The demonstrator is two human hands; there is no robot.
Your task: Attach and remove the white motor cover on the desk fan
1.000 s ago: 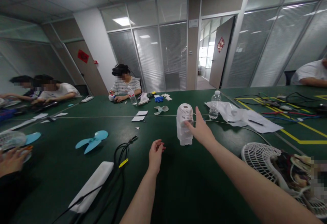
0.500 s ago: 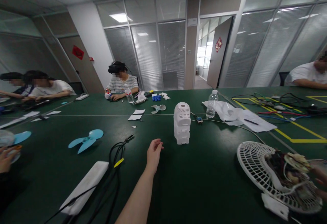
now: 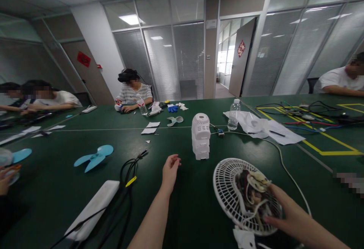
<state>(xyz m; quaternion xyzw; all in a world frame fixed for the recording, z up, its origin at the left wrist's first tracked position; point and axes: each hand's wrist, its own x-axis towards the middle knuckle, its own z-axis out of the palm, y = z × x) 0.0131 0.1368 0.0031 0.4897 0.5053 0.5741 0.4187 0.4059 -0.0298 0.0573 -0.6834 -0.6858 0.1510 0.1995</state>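
My right hand (image 3: 287,211) grips the motor unit (image 3: 253,196), which has loose wires and sits on a white fan grille (image 3: 224,184). The thumb is on the near side and the other fingers are partly hidden behind the motor. A white bracket (image 3: 243,238) hangs at the grille's lower edge. My left hand (image 3: 170,171) rests over the green table, loosely curled and holding nothing. Right of it, apart from both hands, a white slotted fan housing (image 3: 200,137) stands upright.
A blue fan blade (image 3: 95,158), black cables (image 3: 129,169) and a white power strip (image 3: 92,209) lie on the left. Behind the housing are a water bottle (image 3: 234,114) and white paper (image 3: 280,132). A white cord (image 3: 290,179) curves along the right. Other people sit around the table.
My right hand has carried the fan grille and motor leftward, from the right edge toward the middle. My left hand has stayed nearly still. The view has shifted slightly.
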